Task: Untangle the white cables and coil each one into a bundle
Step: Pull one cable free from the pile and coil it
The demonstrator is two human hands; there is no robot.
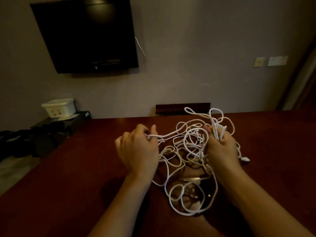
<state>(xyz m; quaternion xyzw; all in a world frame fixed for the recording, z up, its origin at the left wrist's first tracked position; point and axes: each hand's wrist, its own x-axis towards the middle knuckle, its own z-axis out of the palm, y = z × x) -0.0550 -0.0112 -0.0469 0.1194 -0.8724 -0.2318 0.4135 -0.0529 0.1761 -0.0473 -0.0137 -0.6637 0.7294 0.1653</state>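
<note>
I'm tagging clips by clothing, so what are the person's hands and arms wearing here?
Nothing that shows. The left hand and right hand are bare, with no gloves, and no ring or watch can be made out in the dim light. Both forearms are bare down to the frame's bottom edge; no sleeve is in view.

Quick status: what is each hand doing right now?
Left hand: pinching one strand of the tangled white cables, drawn taut.
Right hand: gripping a bunch of cable loops.

Two hands [138, 147]; one cable tangle [188, 151] (strands uncountable).
</note>
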